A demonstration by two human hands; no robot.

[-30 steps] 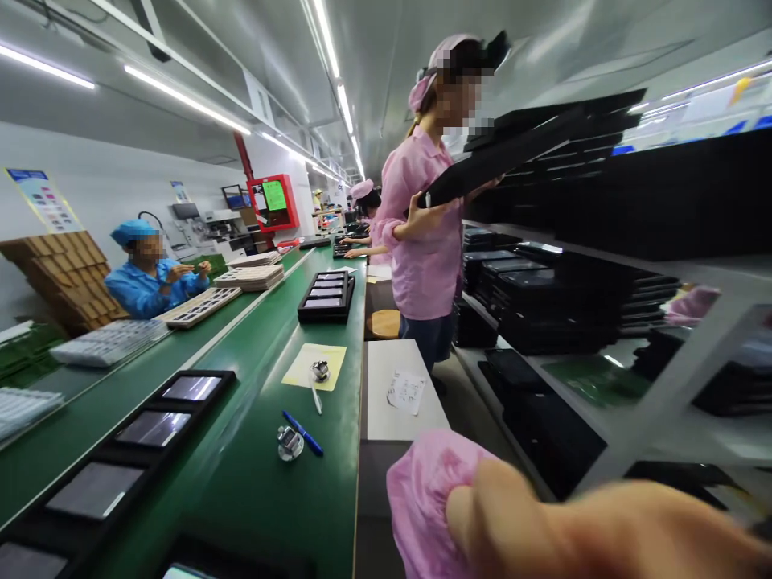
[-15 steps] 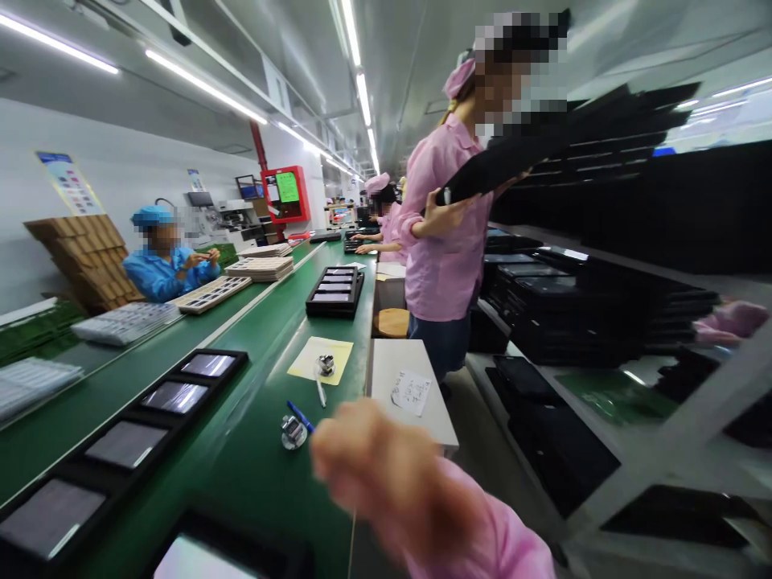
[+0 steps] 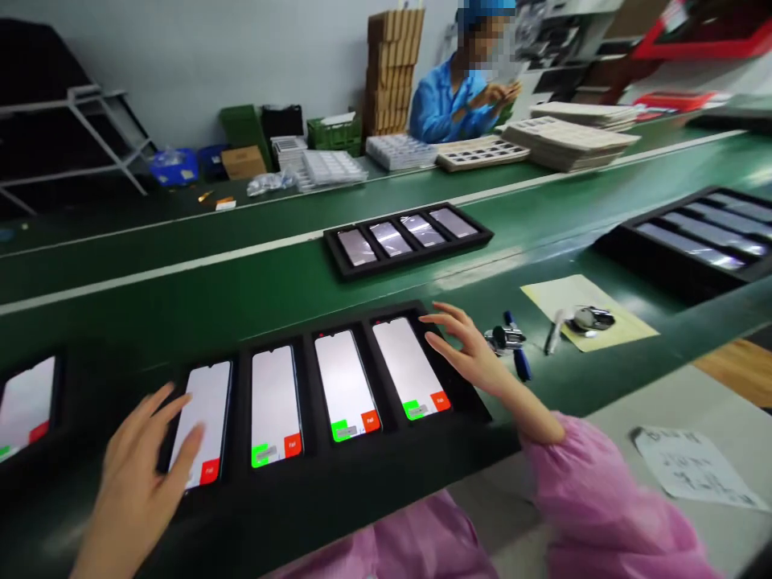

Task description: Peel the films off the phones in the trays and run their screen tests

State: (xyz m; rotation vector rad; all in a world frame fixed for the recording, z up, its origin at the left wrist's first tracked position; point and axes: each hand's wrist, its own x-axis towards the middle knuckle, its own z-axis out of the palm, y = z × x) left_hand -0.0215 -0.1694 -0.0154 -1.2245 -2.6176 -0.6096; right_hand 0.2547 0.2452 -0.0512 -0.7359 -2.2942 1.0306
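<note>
A black tray (image 3: 239,418) on the green bench holds several phones in a row, their screens lit white with green and red boxes at the bottom. My left hand (image 3: 141,474) is over the left end of the tray, fingers apart, partly covering the leftmost phone (image 3: 208,402). Whether its fingertips touch that phone I cannot tell. At the other end, my right hand (image 3: 464,346) has its fingers spread at the tray's right edge, beside the rightmost phone (image 3: 410,362). Nothing shows in its grasp.
Behind lies another black tray (image 3: 355,269) of dark-screened phones. Metal counters (image 3: 507,338), pens and a yellow sheet (image 3: 630,328) lie to the right, before stacked trays (image 3: 639,269). Another lit phone (image 3: 27,402) is at far left. A co-worker in blue (image 3: 449,100) sits across the bench.
The view has swung left and down onto the lit phones. My right hand, blurred over the bench's right edge before, is now at the tray; my left hand has come into view.
</note>
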